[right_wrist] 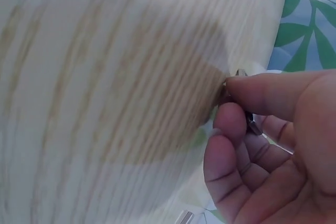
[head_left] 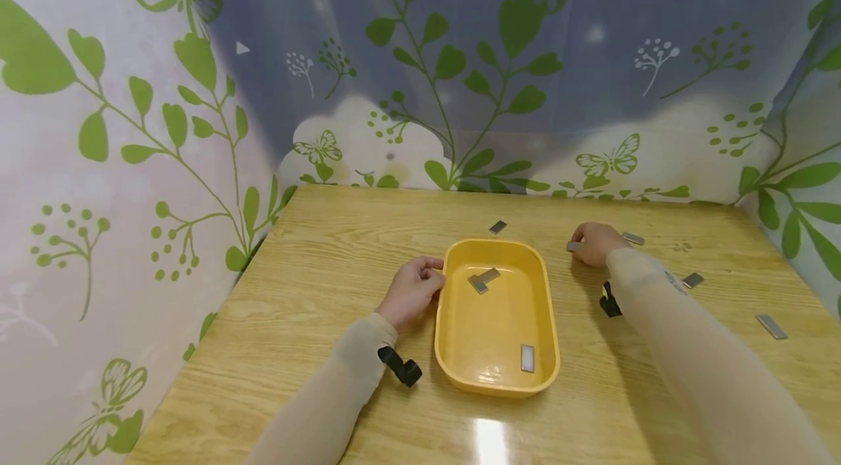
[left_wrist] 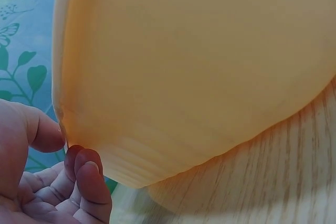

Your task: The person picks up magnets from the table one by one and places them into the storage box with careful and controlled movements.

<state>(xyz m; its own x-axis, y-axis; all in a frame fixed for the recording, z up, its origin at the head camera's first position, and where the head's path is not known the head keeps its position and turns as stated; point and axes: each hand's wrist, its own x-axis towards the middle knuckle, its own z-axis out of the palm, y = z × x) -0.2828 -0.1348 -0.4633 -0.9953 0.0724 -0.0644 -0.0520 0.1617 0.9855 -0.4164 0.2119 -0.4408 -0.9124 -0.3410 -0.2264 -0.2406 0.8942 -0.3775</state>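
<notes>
A yellow tray (head_left: pixel 496 326) with rounded corners sits on the wooden table, with several small grey rectangular metal pieces inside. Two of them cross near its far end, and one metal piece (head_left: pixel 528 358) lies near the front right corner. My left hand (head_left: pixel 409 291) pinches the tray's left rim between thumb and fingers; the left wrist view shows the tray wall (left_wrist: pixel 199 66) up close. To the right of the tray, my right hand (head_left: pixel 596 243) pinches a small grey metal piece (head_left: pixel 574 246) just over the tabletop. In the right wrist view the fingers partly cover that piece (right_wrist: pixel 254 124).
More metal pieces lie about: one (head_left: pixel 498 227) beyond the tray, one (head_left: pixel 633 239) just past my right hand, one (head_left: pixel 693 279) beside the right forearm and another (head_left: pixel 772 326) farther right. A leaf-patterned cloth (head_left: pixel 420 85) hangs behind the table (head_left: pixel 315 246).
</notes>
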